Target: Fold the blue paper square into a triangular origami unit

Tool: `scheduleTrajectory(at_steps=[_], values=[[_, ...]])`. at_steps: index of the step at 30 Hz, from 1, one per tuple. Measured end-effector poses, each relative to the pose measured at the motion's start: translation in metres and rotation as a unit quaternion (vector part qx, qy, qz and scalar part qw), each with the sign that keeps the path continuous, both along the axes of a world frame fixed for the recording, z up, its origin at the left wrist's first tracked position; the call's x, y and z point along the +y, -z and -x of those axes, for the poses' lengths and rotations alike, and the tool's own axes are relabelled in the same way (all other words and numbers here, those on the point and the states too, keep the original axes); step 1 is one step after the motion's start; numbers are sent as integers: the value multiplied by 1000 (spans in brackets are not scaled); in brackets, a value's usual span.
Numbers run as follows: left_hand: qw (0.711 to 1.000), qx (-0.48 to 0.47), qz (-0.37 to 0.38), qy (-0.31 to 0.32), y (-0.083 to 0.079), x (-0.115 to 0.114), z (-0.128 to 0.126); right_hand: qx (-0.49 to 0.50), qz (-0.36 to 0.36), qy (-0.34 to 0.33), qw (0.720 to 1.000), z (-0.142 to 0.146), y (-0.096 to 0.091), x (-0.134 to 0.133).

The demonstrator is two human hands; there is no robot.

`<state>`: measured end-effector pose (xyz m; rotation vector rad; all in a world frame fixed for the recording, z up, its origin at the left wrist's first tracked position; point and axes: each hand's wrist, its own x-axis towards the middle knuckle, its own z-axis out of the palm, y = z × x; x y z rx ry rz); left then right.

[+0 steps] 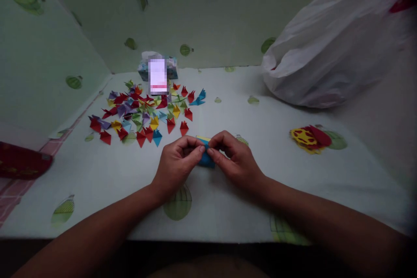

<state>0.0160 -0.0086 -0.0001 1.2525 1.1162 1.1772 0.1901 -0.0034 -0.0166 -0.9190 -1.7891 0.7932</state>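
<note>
Both my hands pinch a small piece of folded blue paper (206,161) over the middle of the table. My left hand (180,156) grips its left side between thumb and forefinger. At the upper right edge, my right hand (236,158) pinches it the same way, the two thumbs nearly touching. A strip of yellow shows along the paper's far edge; the fingers hide part of it. Beyond my left hand lies a spread of small folded paper pieces (140,139) with pointed tips, in red, blue, yellow, green and purple.
A tissue box (173,68) stands against the back wall, with a lit, blurred-out phone (158,76) before it. At the back right slumps a big white plastic bag (312,61). Red and yellow cut-outs (308,138) lie at right. A dark red object (24,160) sits at the left edge.
</note>
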Motion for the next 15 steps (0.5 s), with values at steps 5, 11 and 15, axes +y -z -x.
scheduleTrajectory(at_steps=[5,11,15], values=[[1000,5,-3,5,2,1,1,21,4,-7,1000,-1,-1,1],[999,29,-17,-3,5,3,3,16,55,4,998,-5,-7,4],[999,43,-19,-5,5,5,5,16,75,-5,997,-6,-8,8]])
